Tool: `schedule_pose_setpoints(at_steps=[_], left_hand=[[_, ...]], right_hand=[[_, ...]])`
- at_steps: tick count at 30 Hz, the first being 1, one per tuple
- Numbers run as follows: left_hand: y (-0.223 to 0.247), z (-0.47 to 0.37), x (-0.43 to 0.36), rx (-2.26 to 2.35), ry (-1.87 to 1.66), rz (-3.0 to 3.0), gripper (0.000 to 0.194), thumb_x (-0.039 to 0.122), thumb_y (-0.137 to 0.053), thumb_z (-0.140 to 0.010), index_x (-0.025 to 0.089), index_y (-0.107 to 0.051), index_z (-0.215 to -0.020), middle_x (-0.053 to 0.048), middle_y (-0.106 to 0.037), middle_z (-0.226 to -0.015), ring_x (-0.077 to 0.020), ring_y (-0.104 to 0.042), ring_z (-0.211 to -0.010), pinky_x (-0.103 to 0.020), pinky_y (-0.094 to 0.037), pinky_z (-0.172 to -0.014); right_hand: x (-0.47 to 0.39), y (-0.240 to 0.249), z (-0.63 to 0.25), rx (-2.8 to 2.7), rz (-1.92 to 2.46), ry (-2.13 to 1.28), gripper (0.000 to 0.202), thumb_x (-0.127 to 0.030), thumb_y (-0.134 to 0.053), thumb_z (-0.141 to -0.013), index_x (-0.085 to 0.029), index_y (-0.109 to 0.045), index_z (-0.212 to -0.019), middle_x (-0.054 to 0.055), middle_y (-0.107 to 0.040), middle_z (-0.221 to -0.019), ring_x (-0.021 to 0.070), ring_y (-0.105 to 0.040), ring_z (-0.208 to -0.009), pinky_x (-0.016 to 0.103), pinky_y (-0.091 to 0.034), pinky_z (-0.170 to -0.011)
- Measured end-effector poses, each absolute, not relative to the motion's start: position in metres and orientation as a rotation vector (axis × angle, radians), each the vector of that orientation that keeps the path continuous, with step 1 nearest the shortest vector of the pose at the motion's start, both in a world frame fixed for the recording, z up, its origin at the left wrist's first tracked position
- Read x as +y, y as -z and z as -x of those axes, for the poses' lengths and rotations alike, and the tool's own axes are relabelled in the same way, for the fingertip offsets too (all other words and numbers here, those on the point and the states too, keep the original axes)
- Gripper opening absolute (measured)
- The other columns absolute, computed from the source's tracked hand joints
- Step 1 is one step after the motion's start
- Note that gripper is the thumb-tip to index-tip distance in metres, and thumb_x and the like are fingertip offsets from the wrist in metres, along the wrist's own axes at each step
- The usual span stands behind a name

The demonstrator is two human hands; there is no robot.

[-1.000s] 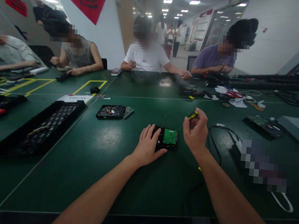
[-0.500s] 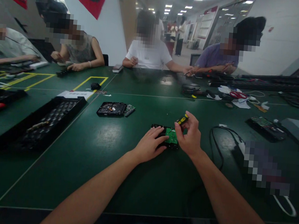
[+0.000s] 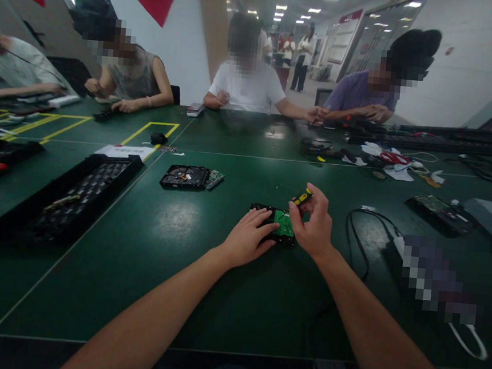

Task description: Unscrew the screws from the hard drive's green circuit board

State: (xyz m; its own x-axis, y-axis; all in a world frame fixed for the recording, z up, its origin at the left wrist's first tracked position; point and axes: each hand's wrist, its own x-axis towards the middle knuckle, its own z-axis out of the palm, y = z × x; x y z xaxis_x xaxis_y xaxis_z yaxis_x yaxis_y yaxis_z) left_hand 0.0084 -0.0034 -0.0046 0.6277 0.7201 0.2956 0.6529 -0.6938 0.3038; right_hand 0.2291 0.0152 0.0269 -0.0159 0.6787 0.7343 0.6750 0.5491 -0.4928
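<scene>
Here we are, and everything centres on the hard drive [image 3: 273,212], lying on the tabletop [image 3: 176,293] with its green circuit board [image 3: 285,225] facing up. My left hand [image 3: 245,236] is over the drive's left part, fingers outstretched and laid across it, pressing rather than clasping, thumb along the near edge. And at the drive's right end, there's my right hand [image 3: 314,222], fingers closed around a black-and-yellow screwdriver [image 3: 302,197], its handle leaning up and to the right. The tip? It points down towards the green board, but I can't tell from here whether it's seated in a screw.

So the step in hand, as I judge it, is screw work on that board: one hand steadies, the other drives. What the next move calls for is a firm left hand, the tool squared over a screw head and turned under even pressure; leaning like that, the tip could slip.

Beyond the drive, off to its left, lies an opened drive [image 3: 185,177], a small loose board [image 3: 215,180] just beside it. Well to the drive's right sits another drive-like unit [image 3: 439,214].
</scene>
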Motion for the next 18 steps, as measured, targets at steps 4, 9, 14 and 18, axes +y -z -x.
schedule_pose_setpoints(at_steps=[4,9,14,18], left_hand=[[0.0046,-0.0085,-0.0035,1.142,-0.599,-2.682,0.049,0.044,-0.061,-0.104,0.024,-0.060,-0.149,-0.014,-0.044,-0.167,-0.0330,-0.036,-0.159,-0.060,-0.031,-0.130],[0.0069,-0.0085,-0.0026,1.132,-0.617,-2.687,0.048,0.043,-0.061,-0.104,0.024,-0.061,-0.148,-0.015,-0.046,-0.166,-0.0327,-0.037,-0.158,-0.059,-0.031,-0.130],[0.0066,-0.0082,-0.0025,1.146,-0.606,-2.672,0.048,0.044,-0.062,-0.103,0.025,-0.061,-0.148,-0.014,-0.046,-0.166,-0.0327,-0.038,-0.158,-0.059,-0.032,-0.129],[0.0056,-0.0083,-0.0029,1.142,-0.613,-2.666,0.048,0.044,-0.063,-0.103,0.025,-0.062,-0.147,-0.014,-0.047,-0.165,-0.0325,-0.039,-0.158,-0.059,-0.032,-0.130]], right_hand=[[0.0151,-0.0273,-0.2291,-1.717,1.147,-0.006,0.062,-0.042,-0.062,-0.101,-0.025,-0.036,-0.155,0.007,-0.072,-0.101,0.0224,-0.072,-0.073,0.043,-0.066,-0.074],[0.0142,-0.0270,-0.2289,-1.738,1.130,0.004,0.062,-0.038,-0.063,-0.101,-0.025,-0.035,-0.155,0.008,-0.072,-0.107,0.0219,-0.072,-0.074,0.043,-0.066,-0.074],[0.0134,-0.0276,-0.2288,-1.731,1.143,-0.002,0.062,-0.037,-0.063,-0.100,-0.025,-0.036,-0.155,0.008,-0.073,-0.107,0.0222,-0.073,-0.075,0.043,-0.066,-0.075],[0.0137,-0.0276,-0.2291,-1.726,1.131,-0.004,0.063,-0.036,-0.064,-0.099,-0.025,-0.036,-0.154,0.008,-0.073,-0.110,0.0221,-0.073,-0.075,0.043,-0.066,-0.075]])
